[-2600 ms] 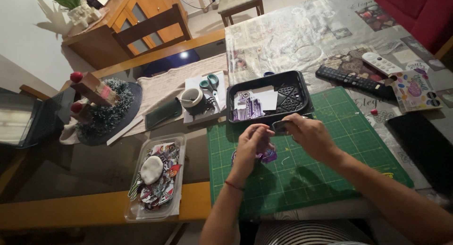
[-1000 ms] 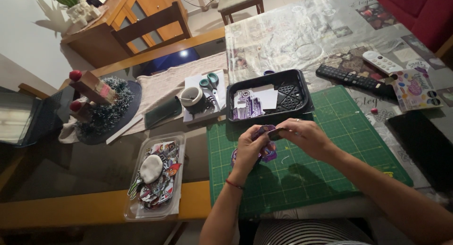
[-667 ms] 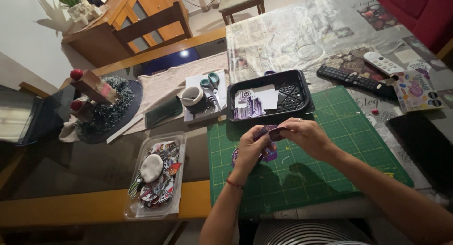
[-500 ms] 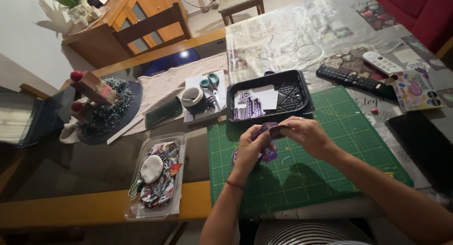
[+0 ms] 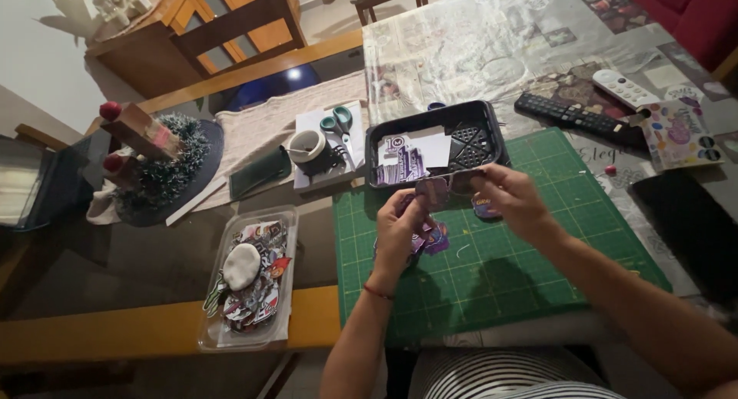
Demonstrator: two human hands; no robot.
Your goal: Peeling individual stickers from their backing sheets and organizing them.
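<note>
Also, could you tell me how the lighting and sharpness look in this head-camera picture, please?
Head view: light from above, with soft shadows of both arms on the green cutting mat; the left hand, right hand and the small purple cutout between them are slightly soft; a bright glare spot sits on the blue thing under the wooden rail; wide-angle bending at the edges.

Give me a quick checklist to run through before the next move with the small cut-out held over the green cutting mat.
1. Small purple paper cut-out pinched between both hands: ok, left hand and right hand both meet at it.
2. Green gridded cutting mat under the hands: ok.
3. Black plastic tray of paper pieces close by: ok, just beyond the fingers.
4. Green-handled scissors free: ok, lying on white paper, untouched.
5. Other cut-outs on the mat: ok, beneath the left hand.
6. Grip firmness: cannot tell.
</note>
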